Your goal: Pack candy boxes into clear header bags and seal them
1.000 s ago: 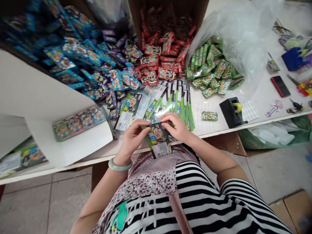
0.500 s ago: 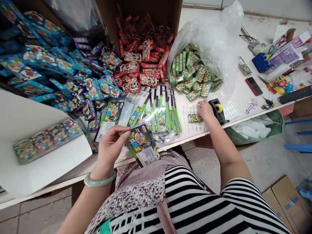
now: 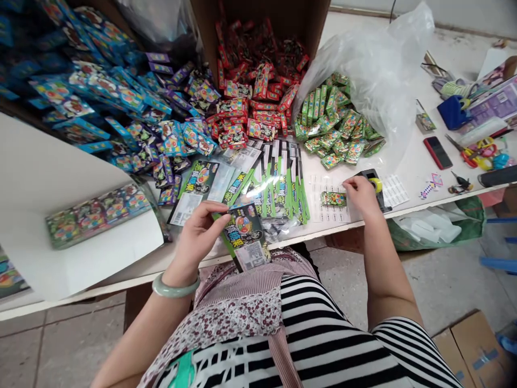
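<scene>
A printed packet (image 3: 245, 237) is pinched at its left edge by the left hand (image 3: 201, 233), near the table (image 3: 407, 161) edge. The small green box (image 3: 333, 199) lies just left of the tape dispenser (image 3: 375, 183), its long axis running left-right; the right hand (image 3: 362, 195) is the nearer one, fingertips touching its right end without being closed around it.

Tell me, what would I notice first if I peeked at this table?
The bright heaps of little boxes at the back: blue ones on the left, red ones spilling from a cardboard box, green ones by a clear bag. Nearer, the left hand holds a green printed packet, and the right hand reaches by the tape dispenser.
</scene>
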A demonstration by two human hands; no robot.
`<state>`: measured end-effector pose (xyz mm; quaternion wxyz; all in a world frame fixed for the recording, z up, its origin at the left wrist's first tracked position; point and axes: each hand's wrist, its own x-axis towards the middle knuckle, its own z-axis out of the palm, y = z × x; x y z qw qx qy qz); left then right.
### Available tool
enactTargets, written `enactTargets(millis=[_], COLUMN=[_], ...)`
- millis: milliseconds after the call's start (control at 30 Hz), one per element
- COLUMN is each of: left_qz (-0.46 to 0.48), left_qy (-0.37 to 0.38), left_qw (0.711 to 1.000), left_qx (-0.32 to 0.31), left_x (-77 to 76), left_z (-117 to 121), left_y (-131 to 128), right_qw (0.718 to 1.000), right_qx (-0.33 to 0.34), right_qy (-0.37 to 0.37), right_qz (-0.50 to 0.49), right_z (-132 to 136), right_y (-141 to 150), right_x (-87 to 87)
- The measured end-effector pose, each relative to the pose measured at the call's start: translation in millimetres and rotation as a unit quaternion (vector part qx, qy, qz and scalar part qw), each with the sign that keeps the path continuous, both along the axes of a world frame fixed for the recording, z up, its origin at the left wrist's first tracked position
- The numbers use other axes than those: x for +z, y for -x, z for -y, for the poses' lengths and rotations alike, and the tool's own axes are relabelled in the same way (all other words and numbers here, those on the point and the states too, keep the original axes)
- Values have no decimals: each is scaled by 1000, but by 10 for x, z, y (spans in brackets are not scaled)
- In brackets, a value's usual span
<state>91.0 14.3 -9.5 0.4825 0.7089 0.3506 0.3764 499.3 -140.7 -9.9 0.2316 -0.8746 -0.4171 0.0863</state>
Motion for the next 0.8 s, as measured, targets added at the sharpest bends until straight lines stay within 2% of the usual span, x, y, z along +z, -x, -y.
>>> enactTargets(millis=[67,133,233,300,333,400,500,633,800], left_qz=[2,-1,-4,-5,-5,-6,-6,11,56], left_qy=[-11,-15,-13,-11,-10,-7,7,26,15], left_qw=[1000,1000,1000,999,999,999,999,999,998], left_qx=[-4,-8,-24,-32,-34,-38,-39,-44,-19], left_x=[-11,-7,20,45,58,82,109,97,7], left_z=[11,36,89,120,132,147,151,134,136], left_y=[-31,-69,-105,-99,-86,-46,21,45,-40], right_qw=[993,961,894,862,854,854,861,875,881], right_qx=[55,183,374,452,473,487,481,455,442], right_qy=[-79,-126,-87,-53,-39,-12,39,88,91], right_qz=[-67,-165,-233,-225,-212,-183,-163,-143,-142], right_z=[-63,-231,-583,-818,-924,-1102,-1261,-1318,-1339], right_y=[189,516,1137,1511,1661,1874,2019,2099,2161], right_x=[230,495,820,913,921,887,831,852,837])
